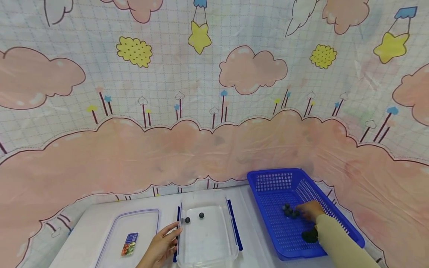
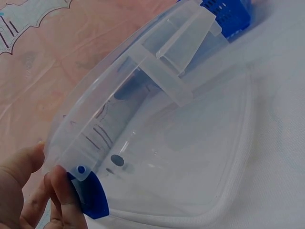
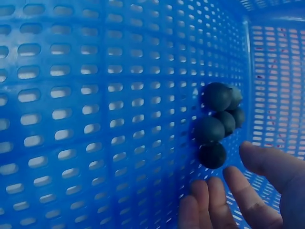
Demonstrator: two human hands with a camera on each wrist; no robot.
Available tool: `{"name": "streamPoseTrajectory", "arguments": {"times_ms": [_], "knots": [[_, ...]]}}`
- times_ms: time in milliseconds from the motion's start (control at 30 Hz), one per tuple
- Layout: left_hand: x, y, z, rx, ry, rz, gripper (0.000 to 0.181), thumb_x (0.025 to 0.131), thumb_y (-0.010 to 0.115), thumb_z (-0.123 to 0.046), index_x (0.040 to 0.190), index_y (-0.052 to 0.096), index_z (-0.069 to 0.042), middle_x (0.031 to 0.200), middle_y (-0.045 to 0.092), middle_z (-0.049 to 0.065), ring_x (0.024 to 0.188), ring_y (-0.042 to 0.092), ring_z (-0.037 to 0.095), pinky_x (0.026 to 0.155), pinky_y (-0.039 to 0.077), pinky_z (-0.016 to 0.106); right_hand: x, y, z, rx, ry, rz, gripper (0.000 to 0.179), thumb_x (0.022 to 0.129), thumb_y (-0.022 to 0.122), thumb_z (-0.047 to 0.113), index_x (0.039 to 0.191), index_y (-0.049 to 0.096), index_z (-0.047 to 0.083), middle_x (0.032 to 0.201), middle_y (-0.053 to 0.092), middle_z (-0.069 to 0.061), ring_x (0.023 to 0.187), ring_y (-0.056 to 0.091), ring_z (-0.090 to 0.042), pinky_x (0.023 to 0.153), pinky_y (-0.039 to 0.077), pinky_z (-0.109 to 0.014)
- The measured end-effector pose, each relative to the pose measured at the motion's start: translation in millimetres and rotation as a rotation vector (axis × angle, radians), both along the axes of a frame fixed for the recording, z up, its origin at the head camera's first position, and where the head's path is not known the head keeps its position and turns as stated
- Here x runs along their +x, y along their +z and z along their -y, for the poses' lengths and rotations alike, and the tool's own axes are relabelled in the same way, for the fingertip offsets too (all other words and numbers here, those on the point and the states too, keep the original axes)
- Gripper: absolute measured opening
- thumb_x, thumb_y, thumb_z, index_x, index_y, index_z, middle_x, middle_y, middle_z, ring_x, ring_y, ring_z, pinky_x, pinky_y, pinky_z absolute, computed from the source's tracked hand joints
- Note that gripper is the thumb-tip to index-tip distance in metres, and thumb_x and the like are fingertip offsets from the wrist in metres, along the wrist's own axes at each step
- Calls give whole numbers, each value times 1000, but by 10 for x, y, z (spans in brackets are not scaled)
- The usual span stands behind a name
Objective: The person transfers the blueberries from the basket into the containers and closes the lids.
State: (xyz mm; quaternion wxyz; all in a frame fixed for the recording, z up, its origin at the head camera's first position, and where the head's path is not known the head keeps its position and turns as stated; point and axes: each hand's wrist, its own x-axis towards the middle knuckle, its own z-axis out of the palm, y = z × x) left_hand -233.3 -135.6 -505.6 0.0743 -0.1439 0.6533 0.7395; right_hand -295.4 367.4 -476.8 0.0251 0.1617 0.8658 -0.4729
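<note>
A clear plastic storage box point(image 1: 209, 238) with blue side latches has two blueberries inside, one nearer the middle point(image 1: 201, 215) and one by the left wall point(image 1: 187, 220). My left hand point(image 1: 161, 243) grips the box's left edge beside a blue latch point(image 2: 90, 193), thumb at the rim. Inside the blue basket point(image 1: 268, 223), my right hand point(image 1: 310, 210) reaches down to a cluster of blueberries point(image 3: 209, 129). Its thumb and fingers are spread just short of the lowest blueberry point(image 3: 212, 155), with nothing held between them.
A clear lid point(image 1: 112, 240) with a coloured label point(image 1: 129, 244) lies left of the box. A dark green lump point(image 1: 310, 235) sits in the basket near the right sleeve point(image 1: 342, 240). Behind the white table point(image 1: 83, 227) hangs a printed cloth point(image 1: 201, 156).
</note>
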Motion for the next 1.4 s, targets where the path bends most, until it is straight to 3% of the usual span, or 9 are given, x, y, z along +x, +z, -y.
{"name": "streamPoseTrajectory", "arguments": {"times_ms": [133,433,933,1300,1400], "knots": [[-13,-5,9,2,-2,3,61,90,72,-24,140,48,0,71,55,0,63,52,7,59,53,21,-5,-1,32,-6,-11,9,51,86,65,9,116,44,-27,107,56,-39,98,61,-49,84,56,-50],[-32,-2,16,6,6,12,61,90,72,-25,140,49,0,78,56,1,64,52,8,59,52,22,-54,-41,60,-27,-55,20,50,82,66,3,114,43,-28,102,57,-38,85,66,-39,74,60,-41],[-19,11,21,12,3,5,58,89,74,-23,138,52,-1,82,57,2,63,53,6,58,53,21,-55,-24,80,-23,-43,31,52,83,65,2,116,40,-29,102,54,-38,71,69,-25,69,60,-37],[-30,11,10,14,11,21,60,89,73,-24,140,50,-1,82,57,2,64,52,8,60,53,22,-14,83,73,38,-17,1,41,82,63,8,106,49,-22,84,58,-21,72,63,-24,71,58,-38],[-25,18,11,8,7,18,59,90,73,-24,139,50,-1,80,56,1,64,52,8,60,53,22,-32,105,51,-7,-14,-13,34,84,60,7,103,52,-19,82,57,-16,73,60,-24,70,57,-35]]}}
